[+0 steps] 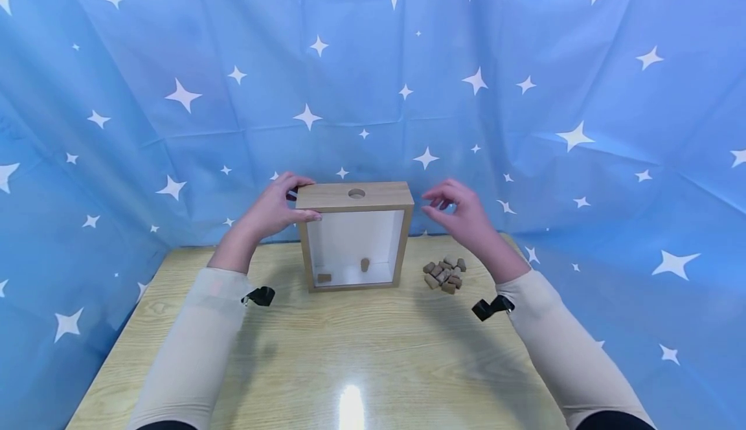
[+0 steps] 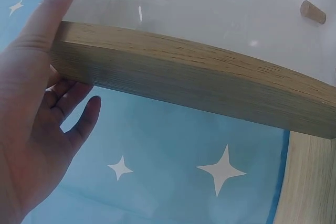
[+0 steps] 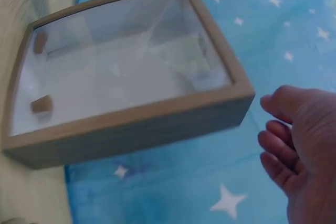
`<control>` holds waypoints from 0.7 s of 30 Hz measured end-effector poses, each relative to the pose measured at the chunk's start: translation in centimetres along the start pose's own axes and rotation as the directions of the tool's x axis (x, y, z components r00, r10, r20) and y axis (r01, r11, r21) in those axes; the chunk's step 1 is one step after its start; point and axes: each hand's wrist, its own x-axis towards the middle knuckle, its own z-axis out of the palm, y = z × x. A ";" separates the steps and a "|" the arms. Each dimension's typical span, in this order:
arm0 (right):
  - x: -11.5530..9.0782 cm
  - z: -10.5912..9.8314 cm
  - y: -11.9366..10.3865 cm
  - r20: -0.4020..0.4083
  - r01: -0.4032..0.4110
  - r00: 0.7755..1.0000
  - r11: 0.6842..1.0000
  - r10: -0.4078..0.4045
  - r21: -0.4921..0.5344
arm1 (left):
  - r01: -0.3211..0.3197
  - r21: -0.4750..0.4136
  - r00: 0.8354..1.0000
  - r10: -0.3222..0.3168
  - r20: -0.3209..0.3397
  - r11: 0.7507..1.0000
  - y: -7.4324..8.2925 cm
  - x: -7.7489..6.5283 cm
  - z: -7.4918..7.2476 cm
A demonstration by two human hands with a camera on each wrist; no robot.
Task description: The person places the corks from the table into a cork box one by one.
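A shallow wooden display box with a clear front and a round hole in its top stands upright on the table. My left hand grips its upper left corner, thumb on the front edge and the other fingers behind. Inside, at the bottom, one cork lies at the left and another cork stands right of the middle. Just off the box's upper right corner is my right hand. Its fingers are loosely bent, and nothing shows between them.
Right of the box, a small pile of corks lies on the wood-grain table. A blue cloth with white stars hangs behind and along both sides. Black straps sit at the wrists.
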 end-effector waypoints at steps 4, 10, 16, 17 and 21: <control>-2.3 -0.5 1.8 0.036 -0.099 0.994 0.994 0.101 -0.043 | -0.001 0.005 1.000 0.001 -0.002 1.000 0.1 0.0 0.1; -5.5 -0.8 5.0 0.164 -0.252 0.950 0.963 0.265 -0.096 | -0.001 0.002 1.000 0.001 -0.004 1.000 0.1 0.0 0.0; -8.5 -0.4 7.9 0.324 -0.325 0.876 0.934 0.356 -0.148 | 0.001 0.017 1.000 -0.001 -0.008 1.000 0.1 0.0 0.0; -9.0 -0.3 8.3 0.334 -0.320 0.872 0.934 0.356 -0.160 | 0.001 0.020 1.000 -0.001 -0.007 1.000 0.1 0.0 0.0; -10.6 0.1 9.3 0.356 -0.300 0.866 0.935 0.350 -0.191 | 0.005 0.026 1.000 -0.005 0.000 1.000 0.2 0.0 -0.1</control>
